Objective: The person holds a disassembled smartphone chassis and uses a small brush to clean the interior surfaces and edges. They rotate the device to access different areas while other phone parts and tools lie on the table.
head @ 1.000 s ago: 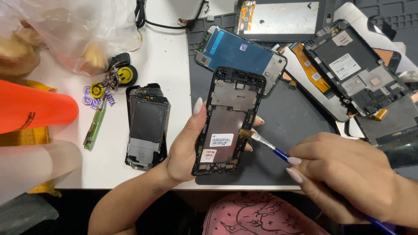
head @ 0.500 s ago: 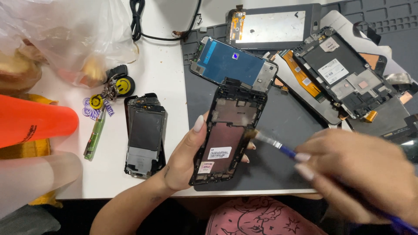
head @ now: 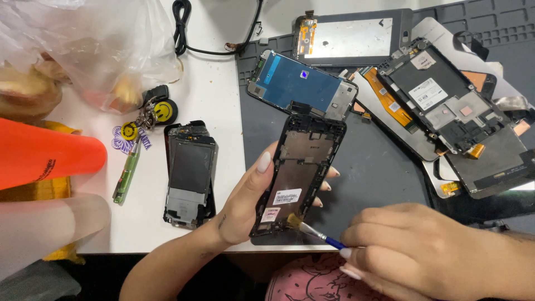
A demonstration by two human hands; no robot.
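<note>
My left hand (head: 245,203) is wrapped around the black phone frame (head: 298,173), holding it just above the grey mat (head: 368,167) with its long axis running away from me and tipped a little right, open back facing up. My right hand (head: 423,251) pinches the blue-handled brush (head: 315,231), bristles touching the frame's near right corner. Just beyond the frame's far end lies a blue-backed screen panel (head: 301,83); another stripped phone (head: 189,173) rests left on the white table (head: 212,83).
</note>
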